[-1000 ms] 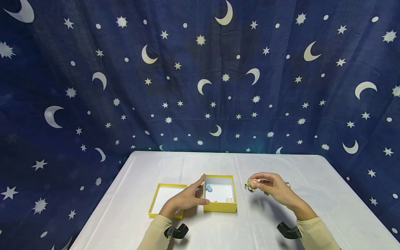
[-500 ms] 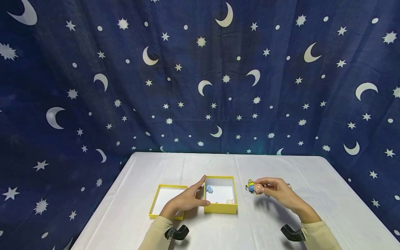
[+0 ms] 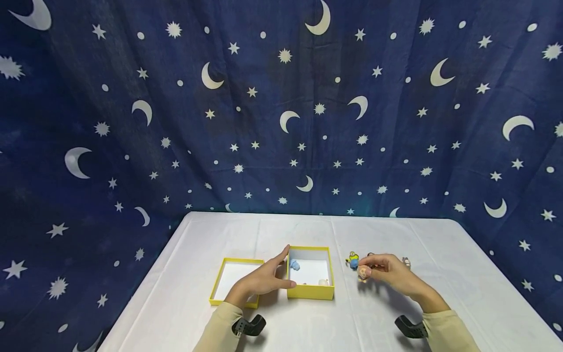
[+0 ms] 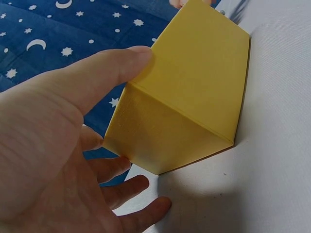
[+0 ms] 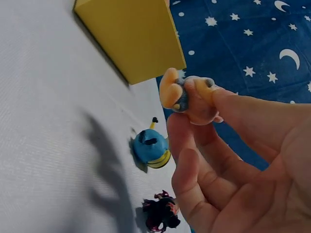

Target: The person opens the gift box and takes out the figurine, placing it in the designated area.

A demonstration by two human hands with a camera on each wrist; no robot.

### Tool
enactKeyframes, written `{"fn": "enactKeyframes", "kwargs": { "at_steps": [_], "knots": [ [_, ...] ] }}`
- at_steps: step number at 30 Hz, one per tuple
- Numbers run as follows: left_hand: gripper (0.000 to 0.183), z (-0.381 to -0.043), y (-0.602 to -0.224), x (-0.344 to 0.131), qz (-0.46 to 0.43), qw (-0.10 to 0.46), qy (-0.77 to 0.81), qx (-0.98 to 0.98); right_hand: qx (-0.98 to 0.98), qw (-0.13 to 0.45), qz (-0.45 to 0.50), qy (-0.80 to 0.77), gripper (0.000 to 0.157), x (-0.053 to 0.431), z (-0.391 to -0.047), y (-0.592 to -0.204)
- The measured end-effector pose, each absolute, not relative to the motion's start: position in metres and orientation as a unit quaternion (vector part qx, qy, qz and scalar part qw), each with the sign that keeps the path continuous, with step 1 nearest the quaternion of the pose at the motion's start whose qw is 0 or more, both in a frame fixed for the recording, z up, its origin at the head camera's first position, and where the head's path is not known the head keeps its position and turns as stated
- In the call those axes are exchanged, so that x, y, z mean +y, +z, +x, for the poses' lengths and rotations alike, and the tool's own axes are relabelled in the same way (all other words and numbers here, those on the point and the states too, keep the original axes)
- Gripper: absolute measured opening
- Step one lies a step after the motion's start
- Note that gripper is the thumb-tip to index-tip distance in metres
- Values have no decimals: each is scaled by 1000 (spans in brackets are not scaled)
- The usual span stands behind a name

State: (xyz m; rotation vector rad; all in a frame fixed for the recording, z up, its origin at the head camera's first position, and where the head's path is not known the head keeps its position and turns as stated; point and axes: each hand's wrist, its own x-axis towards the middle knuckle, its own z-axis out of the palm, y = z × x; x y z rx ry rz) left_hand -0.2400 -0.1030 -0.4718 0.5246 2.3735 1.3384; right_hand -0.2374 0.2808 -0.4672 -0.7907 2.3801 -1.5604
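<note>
My right hand (image 3: pixel 398 276) pinches a small peach figurine (image 5: pixel 197 97) with grey patches between thumb and fingers, just off the table. Close by on the tabletop, a yellow-and-blue minion figurine (image 3: pixel 353 261) stands right of the yellow box (image 3: pixel 310 292). My left hand (image 3: pixel 264 279) rests against the box's left side. Its thumb touches the front wall and a finger reaches the back left corner, the other fingers spread and straight in the left wrist view. Inside the box lie a light blue figurine (image 3: pixel 294 265) and a pale one (image 3: pixel 323 282) by the front wall, partly hidden.
A shallow yellow-rimmed lid (image 3: pixel 233 276) lies left of the box, partly behind my left hand. Beyond my right hand is a greyish figurine (image 3: pixel 406 263). A dark red figurine (image 5: pixel 162 212) is near the minion. The white table (image 3: pixel 281 227) meets a starry blue curtain (image 3: pixel 281 98).
My right hand has moved the peach figurine slightly right and nearer to me, turning it. The minion behind it has come into full view. My left hand and the box stay put.
</note>
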Motion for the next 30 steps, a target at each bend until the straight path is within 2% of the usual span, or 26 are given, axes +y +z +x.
{"fn": "enactKeyframes", "kwargs": {
  "at_steps": [15,30],
  "knots": [
    [102,-244,-474,-105,198,177,463,846,832,125,-256,-475,21,270,-241,-480],
    [102,-241,-474,-104,188,177,468,845,839,102,-261,-467,20,268,-241,-491]
  ]
}}
